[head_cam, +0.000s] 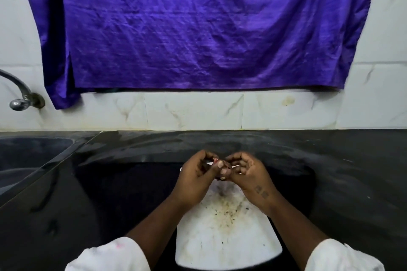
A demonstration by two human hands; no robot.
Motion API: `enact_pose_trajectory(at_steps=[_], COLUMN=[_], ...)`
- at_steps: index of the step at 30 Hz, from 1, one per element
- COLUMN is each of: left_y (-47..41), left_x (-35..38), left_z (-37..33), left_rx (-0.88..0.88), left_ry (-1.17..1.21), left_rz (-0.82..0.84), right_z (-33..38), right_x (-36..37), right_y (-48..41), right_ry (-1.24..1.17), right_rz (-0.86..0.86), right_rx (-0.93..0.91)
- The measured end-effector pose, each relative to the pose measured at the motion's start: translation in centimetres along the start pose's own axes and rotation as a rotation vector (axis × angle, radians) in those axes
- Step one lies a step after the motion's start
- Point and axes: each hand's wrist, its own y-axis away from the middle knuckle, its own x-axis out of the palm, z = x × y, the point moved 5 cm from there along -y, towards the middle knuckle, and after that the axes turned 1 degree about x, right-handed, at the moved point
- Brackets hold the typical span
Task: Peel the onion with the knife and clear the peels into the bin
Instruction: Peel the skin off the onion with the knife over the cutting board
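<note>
Both my hands meet above the far end of a stained white chopping board (pixel 224 233) on the black counter. My left hand (pixel 198 174) and my right hand (pixel 248 171) are curled around a small reddish-brown onion (pixel 223 165), which shows only as a dark patch with a pink spot between my thumbs. A thin pale strip (pixel 235 166) sticks out beside my right fingers; I cannot tell whether it is the knife blade or the board's edge. No bin is in view.
A sink basin (pixel 33 154) lies at the left of the black counter (pixel 330 171), with a metal tap (pixel 22 99) on the tiled wall above it. A purple cloth (pixel 209 28) hangs over the wall behind.
</note>
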Motion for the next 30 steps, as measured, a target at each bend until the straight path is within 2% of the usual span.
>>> enact_pose_trajectory(at_steps=[6,12,16,24,30], left_y=[0.6,1.0,0.9,1.1,1.1], left_x=[-0.3,-0.3,-0.8,-0.7,-1.0], left_z=[-0.8,-1.1,-1.0,-0.8,-0.5], left_rx=[0.043,0.161,0.163,0.181,0.132], left_ry=[0.081,-0.080,-0.096,-0.145,-0.255], left_rz=[-0.141,-0.197,-0.264,-0.269,-0.268], right_z=[0.8,1.3,1.4,1.5,2.1], right_x=[0.2,0.2,0.2,0.4,0.2], right_y=[0.8,1.1,1.2,1.2,1.5], right_ry=[0.007,-0.040,-0.019,0.045,-0.099], right_rz=[-0.028,-0.014,0.010,0.070,0.096], right_rx=[-0.075,-0.126,-0.169,-0.187,-0.183])
